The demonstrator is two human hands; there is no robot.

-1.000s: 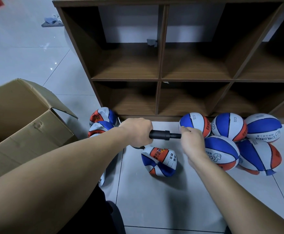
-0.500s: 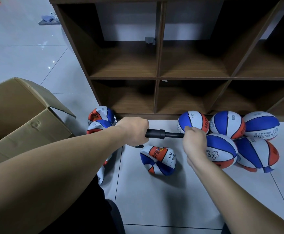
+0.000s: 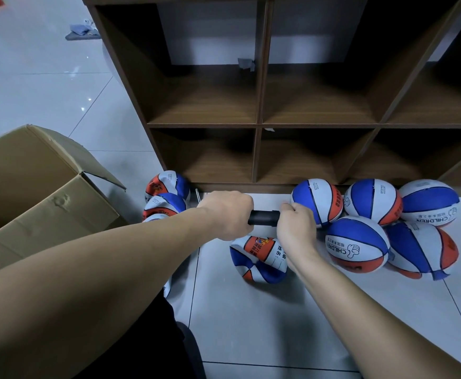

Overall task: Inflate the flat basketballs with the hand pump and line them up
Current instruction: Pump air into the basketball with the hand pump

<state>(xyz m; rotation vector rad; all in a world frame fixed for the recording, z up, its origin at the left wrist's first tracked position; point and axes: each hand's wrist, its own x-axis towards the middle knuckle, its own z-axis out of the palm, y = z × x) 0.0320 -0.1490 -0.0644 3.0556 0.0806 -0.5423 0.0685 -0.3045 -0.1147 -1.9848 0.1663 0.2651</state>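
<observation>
I hold a black hand pump level above the floor. My left hand grips its barrel and my right hand grips its handle end, pushed close against the barrel. Below the pump lies a crumpled, half-flat basketball in blue, white and orange. Several round, inflated balls are bunched on the right in front of the shelf. More flat balls are stacked at the left, partly hidden by my left arm. The pump's hose and needle are hidden.
A brown wooden cubby shelf stands right behind the balls. An open cardboard box sits at the left. White floor tiles stretch toward me. A small grey item lies far back on the floor.
My right hand has pushed the pump handle in toward the barrel, so the exposed rod has vanished. The half-flat ball stays in place.
</observation>
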